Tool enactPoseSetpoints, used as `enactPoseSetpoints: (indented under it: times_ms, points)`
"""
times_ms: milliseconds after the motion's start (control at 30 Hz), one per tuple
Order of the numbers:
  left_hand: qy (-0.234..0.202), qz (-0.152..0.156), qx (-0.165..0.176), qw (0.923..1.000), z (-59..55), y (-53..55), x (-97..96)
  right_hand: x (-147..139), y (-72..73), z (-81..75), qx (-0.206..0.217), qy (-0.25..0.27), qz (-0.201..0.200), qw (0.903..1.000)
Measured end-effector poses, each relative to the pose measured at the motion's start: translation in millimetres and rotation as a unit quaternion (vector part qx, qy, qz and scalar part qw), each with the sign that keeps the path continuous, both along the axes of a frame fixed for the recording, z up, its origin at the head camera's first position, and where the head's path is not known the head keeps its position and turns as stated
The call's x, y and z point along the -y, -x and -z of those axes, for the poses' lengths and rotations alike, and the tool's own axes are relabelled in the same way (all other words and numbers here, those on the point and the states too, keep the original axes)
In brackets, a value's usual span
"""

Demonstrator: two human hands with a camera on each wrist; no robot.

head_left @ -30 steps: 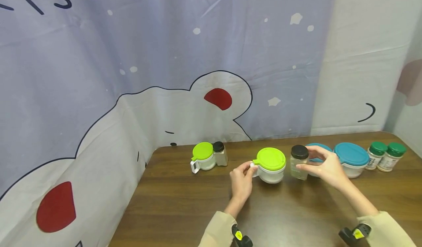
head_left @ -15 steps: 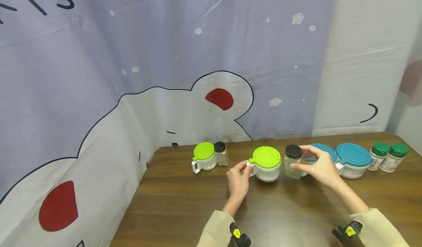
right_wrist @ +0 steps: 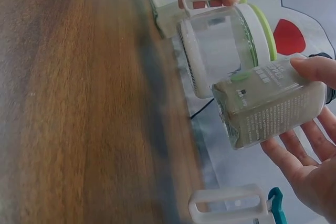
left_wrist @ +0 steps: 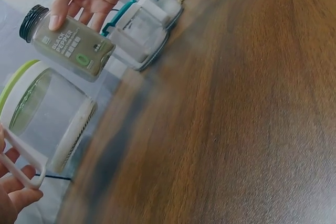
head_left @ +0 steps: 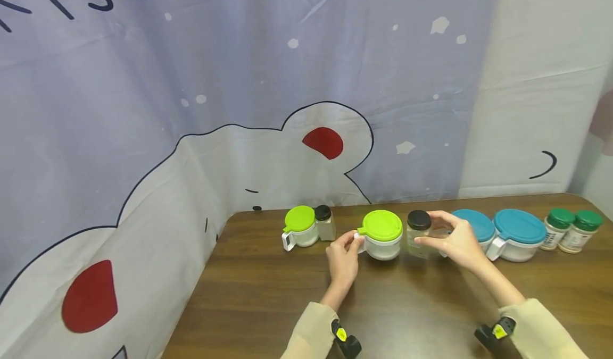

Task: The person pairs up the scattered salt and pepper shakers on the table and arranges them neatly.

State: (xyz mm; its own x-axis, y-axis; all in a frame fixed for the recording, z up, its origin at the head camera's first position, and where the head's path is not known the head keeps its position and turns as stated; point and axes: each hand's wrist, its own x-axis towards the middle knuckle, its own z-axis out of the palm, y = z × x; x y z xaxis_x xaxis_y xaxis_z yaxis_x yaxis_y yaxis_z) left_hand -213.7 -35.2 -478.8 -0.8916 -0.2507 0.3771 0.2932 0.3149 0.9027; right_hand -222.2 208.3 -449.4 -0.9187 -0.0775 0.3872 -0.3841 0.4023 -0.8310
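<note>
My left hand (head_left: 342, 263) pinches the white handle of a clear seasoning jar with a lime-green lid (head_left: 382, 226). Between the thumb and fingers of my right hand (head_left: 457, 242) is a square pepper jar (head_left: 419, 236) with a black cap. Its label reads "BLACK PEPPER" in the left wrist view, where the pepper jar (left_wrist: 73, 45) is beside the green-lidded jar (left_wrist: 50, 114). Both appear held just above the brown table (head_left: 268, 295). From the right wrist, the pepper jar (right_wrist: 270, 103) partly covers the green-lidded jar (right_wrist: 215, 45).
Farther left, another green-lidded jar (head_left: 300, 226) stands against a second black-capped shaker (head_left: 325, 225). Right of my right hand are two blue-lidded jars, one partly hidden (head_left: 474, 223) and one fuller in view (head_left: 519, 234). Two green-capped bottles (head_left: 557, 227) stand beyond. A printed curtain (head_left: 407, 82) hangs behind.
Both hands have moved left together, carrying the green-lidded jar and the pepper jar toward the left pair. More of the nearer blue-lidded jar now shows. The head view has shifted slightly.
</note>
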Motion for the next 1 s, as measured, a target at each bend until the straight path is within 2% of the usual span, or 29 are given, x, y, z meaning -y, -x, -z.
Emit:
enactPoseSetpoints:
  times_ms: [500, 1000]
  points:
    - [0.004, -0.018, -0.004, 0.9998, 0.7, 10.1, 7.8, 9.4, 12.4, 2.5, 0.014, 0.025, -0.012, 0.9995]
    - [-0.009, -0.04, 0.02, 0.999, 8.3, 20.1, 10.0, 19.2, 22.2, 6.5, 0.019, -0.006, 0.022, 0.9996]
